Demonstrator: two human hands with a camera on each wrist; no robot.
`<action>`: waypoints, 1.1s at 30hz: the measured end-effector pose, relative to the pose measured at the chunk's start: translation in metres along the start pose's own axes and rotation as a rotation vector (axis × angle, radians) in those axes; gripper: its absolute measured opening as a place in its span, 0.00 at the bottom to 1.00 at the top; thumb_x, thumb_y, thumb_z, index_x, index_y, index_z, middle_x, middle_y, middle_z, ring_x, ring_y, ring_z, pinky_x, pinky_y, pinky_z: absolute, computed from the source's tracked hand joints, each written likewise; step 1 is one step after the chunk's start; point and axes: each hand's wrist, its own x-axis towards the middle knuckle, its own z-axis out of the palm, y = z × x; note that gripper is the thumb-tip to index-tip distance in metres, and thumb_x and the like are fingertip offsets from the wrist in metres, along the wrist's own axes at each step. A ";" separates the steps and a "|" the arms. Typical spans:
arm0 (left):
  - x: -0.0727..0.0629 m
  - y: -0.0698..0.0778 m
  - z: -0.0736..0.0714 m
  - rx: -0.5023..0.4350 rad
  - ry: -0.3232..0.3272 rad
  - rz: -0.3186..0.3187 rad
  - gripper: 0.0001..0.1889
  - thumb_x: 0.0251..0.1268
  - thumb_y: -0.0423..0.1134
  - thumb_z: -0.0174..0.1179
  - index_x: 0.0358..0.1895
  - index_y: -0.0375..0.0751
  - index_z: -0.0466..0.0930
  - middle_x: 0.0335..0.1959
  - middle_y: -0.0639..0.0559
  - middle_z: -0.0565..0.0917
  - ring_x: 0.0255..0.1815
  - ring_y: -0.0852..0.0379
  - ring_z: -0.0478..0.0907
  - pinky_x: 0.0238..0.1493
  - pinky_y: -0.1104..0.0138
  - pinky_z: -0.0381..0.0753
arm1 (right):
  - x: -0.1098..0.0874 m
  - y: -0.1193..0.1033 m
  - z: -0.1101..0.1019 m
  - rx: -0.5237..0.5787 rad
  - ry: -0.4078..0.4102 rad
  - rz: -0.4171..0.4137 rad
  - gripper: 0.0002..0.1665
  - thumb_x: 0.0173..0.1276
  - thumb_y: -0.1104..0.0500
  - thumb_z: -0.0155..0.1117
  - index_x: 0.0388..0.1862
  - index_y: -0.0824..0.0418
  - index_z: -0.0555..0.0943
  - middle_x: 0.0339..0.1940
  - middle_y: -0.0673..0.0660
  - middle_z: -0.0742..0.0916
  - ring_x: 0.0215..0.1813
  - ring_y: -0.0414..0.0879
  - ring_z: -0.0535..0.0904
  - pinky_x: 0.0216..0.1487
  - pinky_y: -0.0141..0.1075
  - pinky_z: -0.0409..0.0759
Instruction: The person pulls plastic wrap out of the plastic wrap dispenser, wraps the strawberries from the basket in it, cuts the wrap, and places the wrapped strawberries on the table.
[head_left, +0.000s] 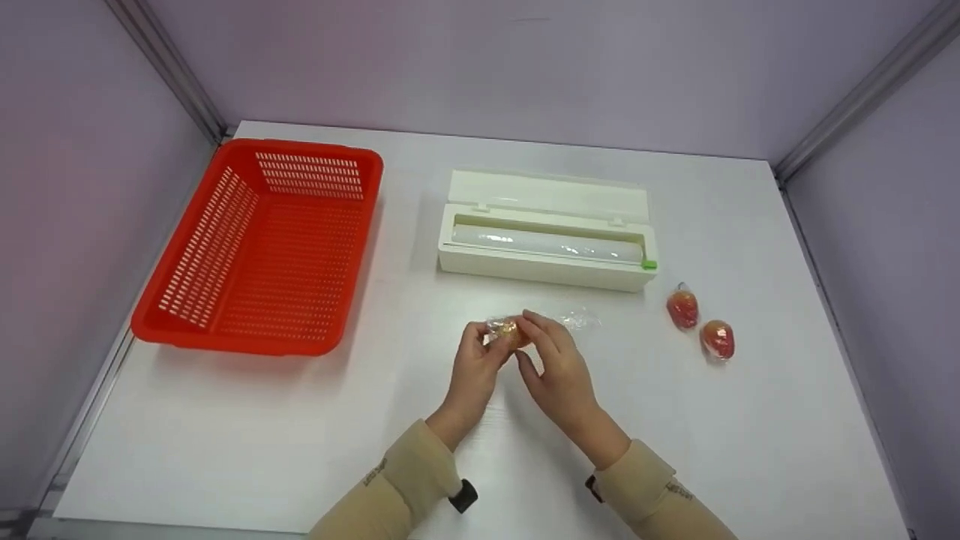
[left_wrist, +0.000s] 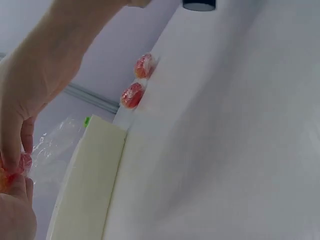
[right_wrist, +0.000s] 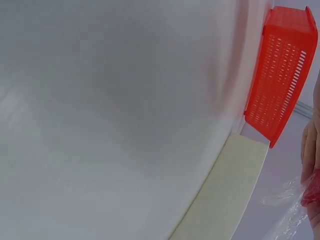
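Observation:
Close in front of the box, my left hand [head_left: 476, 367] holds a small red-and-yellow fruit [head_left: 511, 334] in clear plastic film. My right hand [head_left: 559, 367] comes in from the other side, with its curved fingers on the same fruit. In the left wrist view, both hands meet on the red fruit [left_wrist: 24, 162], and loose clear film [left_wrist: 55, 147] spreads out from it. The right wrist view catches part of the fruit [right_wrist: 312, 190] at its edge, with film trailing down. Fingers hide much of the fruit.
A white wrap dispenser box [head_left: 544, 274] stands open behind the hands, with a film roll [head_left: 547, 244] inside and a green tab [head_left: 649, 265]. The red basket [head_left: 330, 346] sits at left. Two film-wrapped fruits [head_left: 682, 309] lie at right on the white table [head_left: 787, 435].

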 end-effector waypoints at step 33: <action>-0.015 -0.002 0.007 -0.120 0.027 -0.128 0.31 0.58 0.47 0.62 0.60 0.40 0.60 0.58 0.48 0.64 0.60 0.53 0.63 0.64 0.62 0.65 | -0.007 -0.031 -0.003 1.081 0.176 0.875 0.38 0.63 0.68 0.59 0.69 0.60 0.55 0.66 0.59 0.67 0.65 0.44 0.67 0.61 0.29 0.72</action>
